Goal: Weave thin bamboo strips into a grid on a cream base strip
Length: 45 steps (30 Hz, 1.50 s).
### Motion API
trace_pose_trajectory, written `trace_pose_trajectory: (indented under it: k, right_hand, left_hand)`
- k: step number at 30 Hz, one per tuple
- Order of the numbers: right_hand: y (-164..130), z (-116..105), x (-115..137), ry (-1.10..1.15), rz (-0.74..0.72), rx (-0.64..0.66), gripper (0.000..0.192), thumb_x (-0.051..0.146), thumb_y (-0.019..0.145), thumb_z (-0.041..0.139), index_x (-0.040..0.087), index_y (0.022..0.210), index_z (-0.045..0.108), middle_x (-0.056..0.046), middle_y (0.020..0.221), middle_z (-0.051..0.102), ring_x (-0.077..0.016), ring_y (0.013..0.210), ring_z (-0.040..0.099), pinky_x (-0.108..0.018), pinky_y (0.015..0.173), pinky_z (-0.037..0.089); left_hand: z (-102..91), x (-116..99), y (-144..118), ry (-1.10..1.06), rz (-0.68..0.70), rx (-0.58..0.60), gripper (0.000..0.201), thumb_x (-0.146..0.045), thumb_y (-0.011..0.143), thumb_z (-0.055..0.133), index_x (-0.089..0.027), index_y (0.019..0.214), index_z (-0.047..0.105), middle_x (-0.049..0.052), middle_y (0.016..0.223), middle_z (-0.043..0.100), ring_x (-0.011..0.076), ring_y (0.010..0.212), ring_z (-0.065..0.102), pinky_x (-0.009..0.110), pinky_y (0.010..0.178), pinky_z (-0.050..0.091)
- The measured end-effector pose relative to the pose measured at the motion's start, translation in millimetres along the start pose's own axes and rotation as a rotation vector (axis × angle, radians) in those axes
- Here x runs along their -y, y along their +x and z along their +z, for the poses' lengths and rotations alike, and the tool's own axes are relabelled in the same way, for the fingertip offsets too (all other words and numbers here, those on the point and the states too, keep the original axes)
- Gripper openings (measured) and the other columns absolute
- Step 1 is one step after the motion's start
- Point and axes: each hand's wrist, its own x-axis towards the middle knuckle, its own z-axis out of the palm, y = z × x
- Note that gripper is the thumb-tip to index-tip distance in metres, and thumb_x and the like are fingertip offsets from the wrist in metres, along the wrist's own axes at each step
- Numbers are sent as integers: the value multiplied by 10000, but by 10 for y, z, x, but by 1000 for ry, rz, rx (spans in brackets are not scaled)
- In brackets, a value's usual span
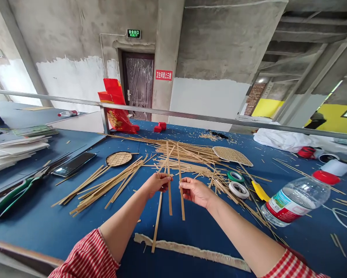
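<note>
My left hand [158, 182] pinches a thin bamboo strip [170, 200] held up on end, its fingers closed round the strip's middle. Close beside it, my right hand [196, 191] grips a second bamboo strip [182, 208] at a similar height. The two strips stand nearly parallel with a narrow gap between them. Below my left hand, another strip [157, 227] lies with its near end over a long pale fabric band [196, 251]. Beyond the hands, a heap of loose strips [190, 152] is spread on the blue table [104, 231].
Left of the hands are a bundle of strips [112, 187], a round woven piece [119, 158], a phone [74, 163] and green-handled shears [15, 197]. To the right are tape rolls [238, 190], a woven fan [232, 155], a yellow-handled tool [260, 190] and a water bottle [299, 199].
</note>
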Motion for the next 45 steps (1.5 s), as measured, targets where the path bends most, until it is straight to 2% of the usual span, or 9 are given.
trace_pose_trajectory:
  k: [5, 9, 13, 16, 19, 22, 24, 31, 45]
  right_hand:
    - [-113, 46, -68, -95, 65, 15, 145, 131, 680, 619, 167, 730, 487, 36, 586, 566, -60, 502, 536, -153, 437, 405]
    - [-110, 134, -200, -176, 75, -24, 135, 125, 691, 601, 161, 683, 471, 43, 546, 542, -43, 445, 508, -112, 340, 308]
    - [-125, 241, -300, -259, 119, -41, 111, 134, 729, 563, 156, 676, 468, 14, 558, 587, -64, 449, 545, -135, 383, 404]
    - [-156, 290, -326, -284, 131, -15, 114, 142, 757, 536, 150, 669, 465, -4, 557, 603, -78, 463, 566, -152, 420, 446]
    - [-170, 293, -340, -303, 119, 2, 112, 138, 775, 521, 144, 674, 471, -7, 559, 607, -76, 472, 570, -148, 434, 454]
    - [-161, 273, -367, -313, 105, -7, 116, 123, 792, 500, 141, 680, 472, -1, 559, 598, -71, 474, 572, -145, 436, 458]
    - [-152, 265, -387, -321, 106, -10, 117, 120, 797, 500, 138, 684, 473, -1, 563, 595, -74, 481, 579, -145, 435, 461]
    - [-121, 335, -423, -341, 111, 14, 127, 112, 805, 499, 140, 686, 465, 6, 550, 584, -71, 471, 578, -139, 426, 464]
    - [-125, 409, -477, -394, 88, 11, 142, 110, 811, 487, 149, 684, 438, 11, 528, 583, -75, 457, 583, -135, 418, 457]
  left_hand:
    - [15, 67, 17, 267, -40, 23, 290, -380, 778, 555, -114, 661, 565, -35, 508, 502, 60, 442, 476, 184, 441, 395]
    - [6, 78, 15, 508, -58, -10, 227, -332, 838, 508, -115, 816, 570, -23, 653, 565, 72, 513, 516, 224, 512, 449]
    - [-74, -99, -100, 706, 54, -123, 211, -263, 781, 549, -150, 951, 601, 20, 750, 621, 163, 709, 585, 283, 670, 446]
    - [-105, -297, -336, 803, 173, -137, 221, -252, 803, 470, -200, 946, 631, 31, 887, 644, 198, 869, 568, 286, 771, 410]
    - [-67, -385, -692, 859, 283, -44, 217, -194, 793, 456, -232, 863, 658, -4, 929, 648, 172, 907, 550, 256, 815, 387]
    - [3, -280, -1079, 988, 483, 124, 305, -88, 785, 390, -215, 868, 654, 10, 852, 646, 155, 859, 536, 259, 795, 395]
    - [41, -134, -1300, 1017, 534, 147, 326, -56, 770, 383, -201, 919, 633, 24, 843, 631, 157, 843, 517, 273, 796, 399]
    - [68, 238, -1634, 1098, 466, 41, 466, 12, 688, 364, -221, 1037, 566, 46, 992, 530, 184, 923, 436, 319, 820, 405]
    - [127, 161, -1741, 1118, 448, 106, 555, 30, 583, 369, -268, 1008, 566, 26, 1050, 483, 209, 951, 384, 376, 839, 366]
